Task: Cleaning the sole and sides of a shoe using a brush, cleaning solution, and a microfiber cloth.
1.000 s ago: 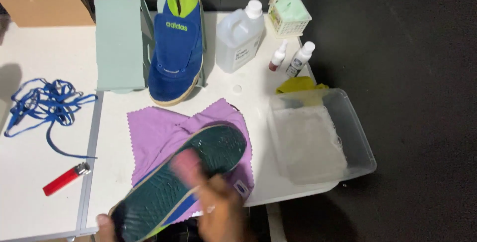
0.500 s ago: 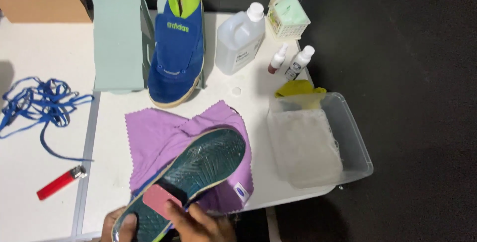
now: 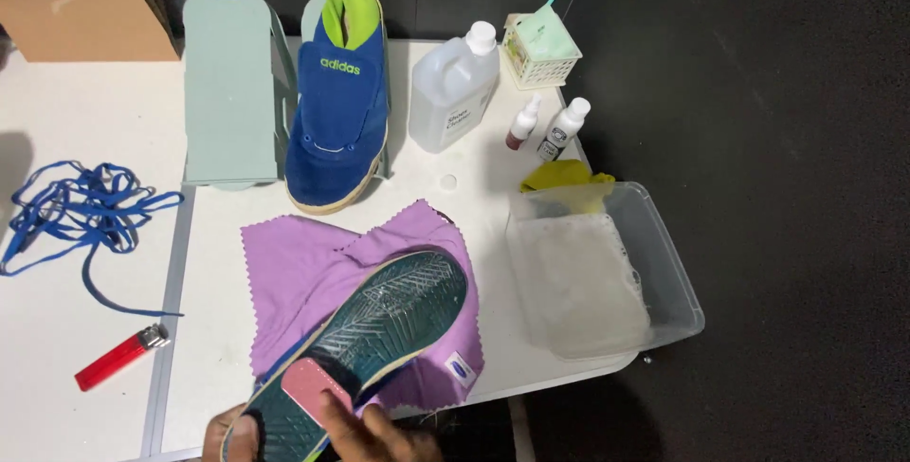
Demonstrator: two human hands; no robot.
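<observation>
While your left hand [image 3: 230,431] steadied the heel end of the upturned shoe [image 3: 365,344] at the bottom edge of the view, your grip there could not be made out, since only a thumb and a bit of palm showed. Far out to the left of that hold lay the tangle of blue laces [image 3: 81,208], and nearer, up and left of it, the red lighter [image 3: 118,359] rested on the white table [image 3: 57,121]. Just right of your left hand, your right hand [image 3: 374,431] had its fingers closed on a pink eraser block [image 3: 305,387], pressed flat against the dark green sole near the heel. The shoe lay sole-up, its toe pointing up and to the right from your hands, across a purple cloth [image 3: 303,268]. Above the grip stood a pale green shoe stand [image 3: 230,83] and beside it the second blue shoe [image 3: 339,107] with its lime tongue (propped on a matching stand). Further right of that stood a clear jug of liquid [image 3: 453,92], a small white basket [image 3: 540,50], and two small bottles [image 3: 550,128]. To the right of your hands, well apart, sat a clear plastic tub [image 3: 664,263] holding foamy water, with a yellow cloth [image 3: 567,178] at its far rim.
</observation>
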